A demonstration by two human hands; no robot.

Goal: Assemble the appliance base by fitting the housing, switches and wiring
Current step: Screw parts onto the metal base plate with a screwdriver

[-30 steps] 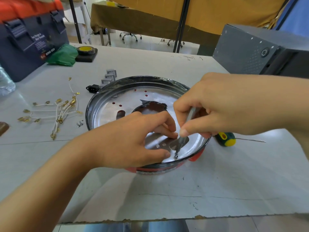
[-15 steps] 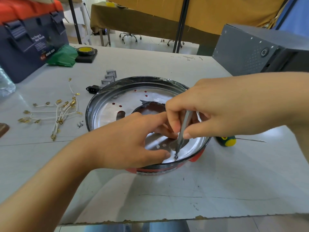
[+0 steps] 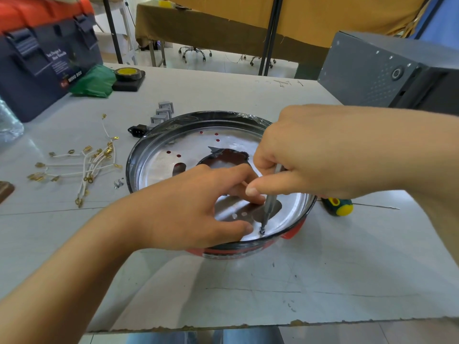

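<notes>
Workshop: toolbox (image 3: 44,58), tape roll (image 3: 128,73), loose wires (image 3: 84,165) on worktable (image 3: 248,281).

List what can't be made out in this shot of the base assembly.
- Screw at the driver tip: too small to tell its type or how far in it sits.
- Driver handle: hidden inside the right hand.
- Plate under the left hand: covered, along with its fingers' contact.
- Toolbox label: too blurred to read.
- Second screwdriver: partly behind the rim and right hand.
- Bottle: cut off by the left edge.

Grey table (image 3: 223,289) under housing (image 3: 159,155), wires (image 3: 84,165), toolbox (image 3: 44,65), screwdriver (image 3: 337,206).
</notes>
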